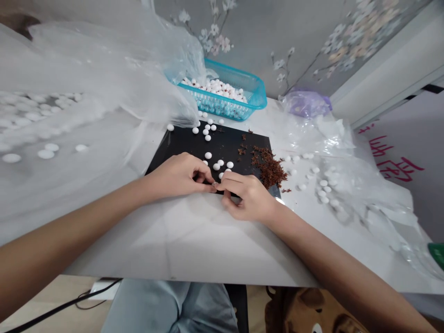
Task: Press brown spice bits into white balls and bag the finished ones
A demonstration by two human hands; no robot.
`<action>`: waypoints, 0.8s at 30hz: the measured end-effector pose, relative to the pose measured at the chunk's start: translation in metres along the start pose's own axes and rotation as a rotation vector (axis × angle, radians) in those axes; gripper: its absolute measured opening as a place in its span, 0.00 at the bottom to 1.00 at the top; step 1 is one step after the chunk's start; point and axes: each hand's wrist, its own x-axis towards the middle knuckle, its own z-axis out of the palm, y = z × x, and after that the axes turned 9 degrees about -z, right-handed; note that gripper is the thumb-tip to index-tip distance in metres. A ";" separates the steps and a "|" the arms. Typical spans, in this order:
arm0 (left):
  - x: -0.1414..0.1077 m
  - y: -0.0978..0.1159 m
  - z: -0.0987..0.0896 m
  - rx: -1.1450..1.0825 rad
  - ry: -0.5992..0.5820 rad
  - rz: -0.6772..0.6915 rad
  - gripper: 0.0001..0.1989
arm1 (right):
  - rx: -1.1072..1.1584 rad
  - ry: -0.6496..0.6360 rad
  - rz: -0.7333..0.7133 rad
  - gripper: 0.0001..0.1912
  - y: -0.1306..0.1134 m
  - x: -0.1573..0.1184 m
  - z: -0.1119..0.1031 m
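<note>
Over the front edge of a black board [183, 143], my left hand [180, 175] and my right hand [248, 194] meet fingertip to fingertip. Both are closed in a pinch. Between the fingertips shows a speck of something small and pale, mostly covered by the fingers, so its kind cannot be told. Several small white balls [208, 155] lie on the board just beyond my hands. To the right, a heap of small reddish-brown, spiky pieces [272, 169] spreads over the board's right edge, with a few stray bits around it.
A blue plastic basket [256, 95] behind the board holds many white balls with brown bits. Clear plastic bags with white balls lie left [114, 92] and right [367, 185]. A purple bag [307, 104] sits near the wall. A green-capped bottle [436, 255] is at far right.
</note>
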 end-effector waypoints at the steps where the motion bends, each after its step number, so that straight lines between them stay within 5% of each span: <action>1: 0.000 0.000 0.000 0.007 0.003 0.007 0.09 | -0.028 -0.010 -0.009 0.10 -0.001 0.001 -0.001; 6: 0.001 -0.002 0.000 0.041 0.018 0.046 0.09 | -0.299 -0.065 -0.154 0.12 -0.002 0.005 -0.011; 9: 0.001 -0.005 0.001 0.061 0.027 0.050 0.11 | -0.437 0.019 -0.162 0.11 0.005 0.003 -0.021; 13: 0.001 -0.005 0.001 0.102 0.028 0.044 0.12 | -0.509 0.114 0.115 0.10 0.025 -0.002 -0.033; 19: -0.001 -0.001 -0.001 0.201 0.079 0.121 0.10 | -0.445 0.058 0.660 0.09 0.051 -0.008 -0.045; 24: 0.000 -0.003 -0.003 0.250 0.116 0.134 0.10 | -0.371 -0.001 0.720 0.10 0.054 -0.008 -0.044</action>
